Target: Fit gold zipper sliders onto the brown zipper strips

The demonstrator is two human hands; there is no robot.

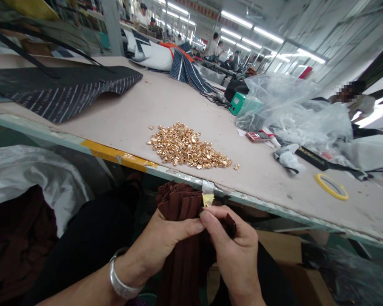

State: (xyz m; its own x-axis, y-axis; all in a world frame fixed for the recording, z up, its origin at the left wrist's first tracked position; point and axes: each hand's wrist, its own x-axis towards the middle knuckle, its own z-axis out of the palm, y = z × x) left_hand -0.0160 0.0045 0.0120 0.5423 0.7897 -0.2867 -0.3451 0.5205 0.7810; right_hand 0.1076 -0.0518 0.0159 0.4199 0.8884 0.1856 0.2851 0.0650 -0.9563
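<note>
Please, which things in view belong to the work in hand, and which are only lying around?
Belonging:
brown fabric strips, in left hand and right hand
gold pieces, probably, heaped just ahead

Apparently lying around:
yellow tape roll
clear plastic
green box

Around the heap of metal pieces (187, 146) on the tabletop (121, 106), the patterned sheet (83, 95) lies at 10 o'clock, striped fabric (187, 72) at 12, the power box (238, 103) near 2, and plastic bags (293, 110) between 2 and 3. The crumpled cloth (289, 158) sits at 3, the tape roll (332, 194) between 3 and 4. Before the table edge, a bundle of fabric strips (180, 204) stands at 6 in the left hand (166, 233); at 5, the right hand (232, 244) holds a fabric strip (231, 225). A cardboard box (281, 246) lies below between 4 and 5.
</note>
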